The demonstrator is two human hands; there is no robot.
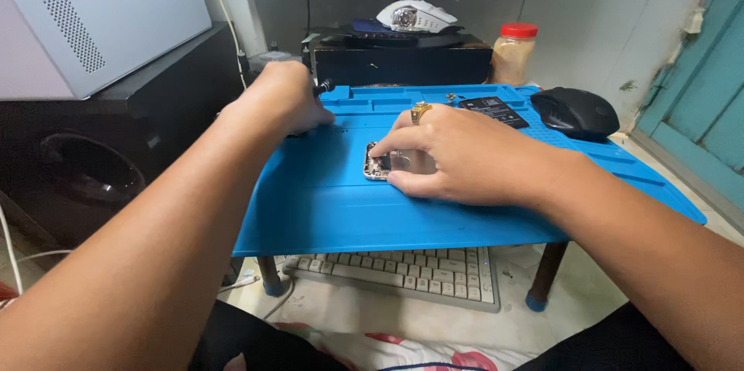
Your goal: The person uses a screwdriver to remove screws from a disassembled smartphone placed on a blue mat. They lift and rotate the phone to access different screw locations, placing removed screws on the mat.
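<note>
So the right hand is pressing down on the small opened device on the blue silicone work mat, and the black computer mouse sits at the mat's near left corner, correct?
Not quite. The right hand does press on the small opened device on the blue silicone work mat, but the black computer mouse sits at the mat's far right corner, not the near left. The head view shows this.

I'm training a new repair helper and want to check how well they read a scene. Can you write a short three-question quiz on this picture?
1. True or false: the right hand rests on the opened phone on the blue mat.
2. Which lies on the mat's far right corner? A black mouse, B keyboard, C jar.
3. Fill in: the left hand grips a dark ____.

Key:
1. True.
2. A, the black mouse; the keyboard lies under the small table, the jar stands behind.
3. Tool handle.
</note>
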